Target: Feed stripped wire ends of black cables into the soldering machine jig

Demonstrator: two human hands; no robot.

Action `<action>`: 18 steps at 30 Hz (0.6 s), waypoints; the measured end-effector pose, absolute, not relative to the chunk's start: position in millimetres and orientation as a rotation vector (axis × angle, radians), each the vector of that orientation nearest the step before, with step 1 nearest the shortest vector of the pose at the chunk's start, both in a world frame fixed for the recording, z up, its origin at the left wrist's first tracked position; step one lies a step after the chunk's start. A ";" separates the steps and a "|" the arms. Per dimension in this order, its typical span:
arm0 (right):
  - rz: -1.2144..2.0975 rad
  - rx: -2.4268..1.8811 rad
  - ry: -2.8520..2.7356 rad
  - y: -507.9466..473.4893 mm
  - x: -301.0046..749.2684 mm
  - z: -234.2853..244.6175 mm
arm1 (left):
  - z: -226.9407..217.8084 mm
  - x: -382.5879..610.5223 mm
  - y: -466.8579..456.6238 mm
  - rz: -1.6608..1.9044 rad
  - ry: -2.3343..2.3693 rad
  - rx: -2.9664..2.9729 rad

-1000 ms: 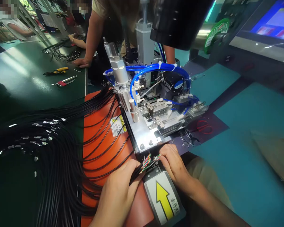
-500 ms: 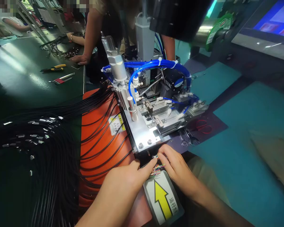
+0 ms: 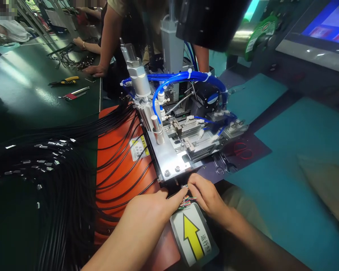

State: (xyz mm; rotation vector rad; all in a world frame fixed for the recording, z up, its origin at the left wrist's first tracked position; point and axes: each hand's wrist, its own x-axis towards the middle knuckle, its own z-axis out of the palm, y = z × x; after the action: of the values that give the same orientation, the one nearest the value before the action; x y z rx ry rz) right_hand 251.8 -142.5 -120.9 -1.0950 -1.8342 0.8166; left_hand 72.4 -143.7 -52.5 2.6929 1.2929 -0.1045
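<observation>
My left hand (image 3: 148, 212) lies over the end of a black multi-core cable (image 3: 172, 195), its fingers reaching toward the front edge of a steel-plated crimping fixture (image 3: 169, 156). My right hand (image 3: 206, 197) pinches the fanned, multicoloured thin wires (image 3: 185, 202) at the cable's end, and my fingers partly hide them. Below the hands sits a plate with a yellow arrow (image 3: 191, 235). Many more black cables (image 3: 53, 180) with metal-tipped ends lie in a heavy bundle at the left, running across an orange mat (image 3: 121, 177).
Blue pneumatic tubing (image 3: 186, 76) arches over the fixture. Wrenches (image 3: 223, 163) and red-handled scissors (image 3: 243, 150) lie to its right. A co-worker's hand (image 3: 94, 69) rests on the green bench, near pliers (image 3: 63, 80) and hex keys (image 3: 75, 93).
My hands have moved the cable end forward from above the arrow plate to the fixture's front edge. They now sit closer together, and the wire ends have bunched between them.
</observation>
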 end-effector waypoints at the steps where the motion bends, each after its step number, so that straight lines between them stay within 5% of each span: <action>1: 0.823 -1.073 -1.830 -141.9 252.4 -124.1 | -52.6 74.0 -142.8 -0.067 1.304 2.715; 10: 1.196 -1.152 -1.768 -130.8 257.9 -110.2 | -38.5 78.2 -146.7 -0.225 1.346 2.680; 18: 1.270 -1.225 -1.724 -128.0 258.8 -103.7 | -59.5 39.8 -177.5 0.313 1.354 2.527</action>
State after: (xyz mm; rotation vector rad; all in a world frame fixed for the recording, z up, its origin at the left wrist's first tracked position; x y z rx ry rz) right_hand 258.8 -128.0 -103.7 -1.2251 -1.7241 1.2696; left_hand 39.8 -177.5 -59.5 2.5269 1.3542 0.3129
